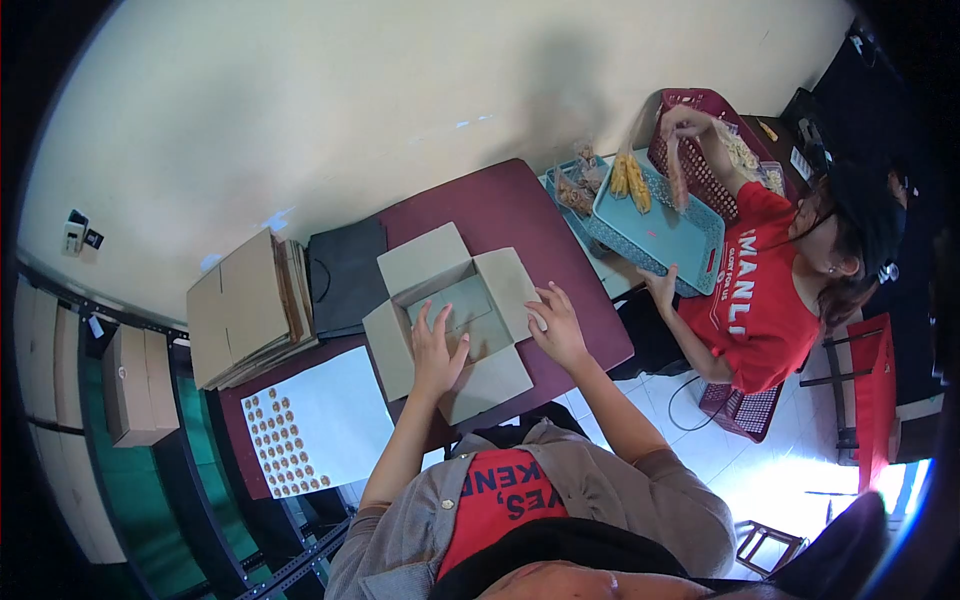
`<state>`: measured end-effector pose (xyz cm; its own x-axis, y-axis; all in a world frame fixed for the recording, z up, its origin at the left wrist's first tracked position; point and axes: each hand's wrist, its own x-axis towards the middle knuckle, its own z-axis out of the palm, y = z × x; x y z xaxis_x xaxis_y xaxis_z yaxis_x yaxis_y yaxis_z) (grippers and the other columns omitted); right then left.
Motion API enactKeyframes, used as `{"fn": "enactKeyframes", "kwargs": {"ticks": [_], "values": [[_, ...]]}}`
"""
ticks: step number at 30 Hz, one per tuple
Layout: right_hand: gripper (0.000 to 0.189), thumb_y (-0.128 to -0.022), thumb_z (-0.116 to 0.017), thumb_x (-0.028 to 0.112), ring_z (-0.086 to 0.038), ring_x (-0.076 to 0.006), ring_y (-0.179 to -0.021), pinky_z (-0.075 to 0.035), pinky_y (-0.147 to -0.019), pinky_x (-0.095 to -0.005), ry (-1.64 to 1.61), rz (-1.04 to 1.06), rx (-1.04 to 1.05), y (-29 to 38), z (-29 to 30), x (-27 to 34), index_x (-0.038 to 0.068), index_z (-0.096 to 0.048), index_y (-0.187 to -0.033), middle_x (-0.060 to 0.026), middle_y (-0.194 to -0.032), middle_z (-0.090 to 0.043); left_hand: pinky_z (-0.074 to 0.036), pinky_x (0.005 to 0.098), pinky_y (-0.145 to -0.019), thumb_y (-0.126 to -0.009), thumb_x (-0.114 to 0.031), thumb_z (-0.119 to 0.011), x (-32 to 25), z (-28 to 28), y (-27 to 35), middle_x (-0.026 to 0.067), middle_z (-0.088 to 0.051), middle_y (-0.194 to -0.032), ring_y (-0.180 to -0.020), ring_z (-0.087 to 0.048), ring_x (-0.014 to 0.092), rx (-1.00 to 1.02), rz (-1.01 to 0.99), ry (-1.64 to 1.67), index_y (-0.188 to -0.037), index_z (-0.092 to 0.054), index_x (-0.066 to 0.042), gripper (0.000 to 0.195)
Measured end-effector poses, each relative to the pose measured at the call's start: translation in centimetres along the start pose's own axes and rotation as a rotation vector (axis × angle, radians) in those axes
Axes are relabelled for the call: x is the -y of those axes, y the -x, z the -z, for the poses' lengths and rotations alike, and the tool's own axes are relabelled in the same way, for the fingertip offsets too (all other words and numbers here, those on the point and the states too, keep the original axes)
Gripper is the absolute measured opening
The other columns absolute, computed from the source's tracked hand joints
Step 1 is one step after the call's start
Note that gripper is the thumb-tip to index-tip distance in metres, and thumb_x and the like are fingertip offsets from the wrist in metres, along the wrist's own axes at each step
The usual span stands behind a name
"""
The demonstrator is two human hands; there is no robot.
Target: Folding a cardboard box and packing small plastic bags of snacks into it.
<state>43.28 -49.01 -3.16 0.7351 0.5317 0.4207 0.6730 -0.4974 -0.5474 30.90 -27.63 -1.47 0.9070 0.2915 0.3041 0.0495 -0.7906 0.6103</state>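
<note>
An open cardboard box (480, 300) stands on the maroon tabletop (472, 195) before me, its flaps folded outward. Over the near left part of its opening is my left hand (439, 360), fingers spread and holding nothing. Whether its fingertips touch the inside of the box cannot be made out. At the box's right flap (506, 289) I see my right hand (556, 330), fingers apart, at the flap's outer edge. Nothing shows inside the box but its bottom panels and shadow.
Flattened cartons (240, 300) are stacked at left beside a dark folded bag (349, 274). A sticker sheet (337, 420) lies nearer. At right a co-worker (765, 285) holds a teal basket (660, 225) and a bagged snack (676, 176), near a maroon basket (697, 161).
</note>
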Motion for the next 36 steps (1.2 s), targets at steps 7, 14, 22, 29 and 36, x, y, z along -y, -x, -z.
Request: {"fn": "enactKeyframes", "kwargs": {"ticks": [7, 14, 22, 29, 36], "values": [[0.022, -0.082, -0.06, 0.011, -0.039, -0.0397, -0.125, -0.035, -0.102, -0.0462, 0.007, -0.05, -0.042, -2.7, 2.2, -3.9, 0.007, -0.064, -0.103, -0.0177, -0.122, -0.052, -0.022, 0.0566, -0.105, -0.083, -0.027, -0.06, -3.0, -3.3, -4.7, 0.0254, -0.027, -0.14, -0.129, -0.029, 0.043, 0.099, -0.066, 0.035, -0.134, -0.039, -0.008, 0.058], [0.025, -0.081, -0.059, 0.011, -0.038, -0.0391, -0.125, -0.033, -0.103, -0.045, -0.03, -0.169, -0.147, -7.0, 4.1, -9.2, 0.005, -0.064, -0.104, -0.0195, -0.121, -0.052, -0.023, 0.053, -0.107, -0.082, -0.022, -0.062, -8.1, -7.3, -11.4, 0.0229, -0.026, -0.141, -0.13, -0.029, 0.042, 0.188, -0.131, 0.087, -0.132, -0.042, -0.009, 0.056], [0.023, -0.083, -0.057, 0.012, -0.04, -0.0399, -0.122, -0.033, -0.102, -0.0461, -0.034, -0.267, -0.229, -10.9, 4.2, -15.8, 0.005, -0.064, -0.104, -0.0192, -0.119, -0.052, -0.031, 0.0482, -0.104, -0.082, -0.017, -0.061, -9.5, -15.7, -19.4, 0.0237, -0.033, -0.136, -0.125, -0.035, 0.042, 0.155, -0.179, 0.257, -0.125, -0.048, -0.01, 0.046], [0.021, -0.082, -0.058, 0.01, -0.046, -0.0358, -0.114, -0.036, -0.099, -0.0426, 0.035, -0.307, -0.262, -15.2, 3.4, -22.1, 0.004, -0.064, -0.101, -0.0186, -0.113, -0.055, -0.033, 0.0416, -0.103, -0.082, -0.019, -0.059, -4.7, -24.2, -24.5, 0.0213, -0.046, -0.123, -0.122, -0.04, 0.037, 0.181, 0.098, 0.413, -0.112, -0.059, -0.007, 0.032], [0.04, -0.076, -0.06, 0.005, -0.045, -0.0368, -0.114, -0.038, -0.098, -0.0411, 0.039, -0.263, 0.011, -21.2, 1.1, -27.4, 0.002, -0.056, -0.116, -0.0199, -0.118, -0.052, -0.036, 0.0385, -0.1, -0.084, -0.024, -0.058, -0.6, -30.8, -27.9, 0.0204, -0.048, -0.12, -0.116, -0.046, 0.032, 0.219, 0.304, 0.458, -0.108, -0.061, -0.005, 0.031]]}}
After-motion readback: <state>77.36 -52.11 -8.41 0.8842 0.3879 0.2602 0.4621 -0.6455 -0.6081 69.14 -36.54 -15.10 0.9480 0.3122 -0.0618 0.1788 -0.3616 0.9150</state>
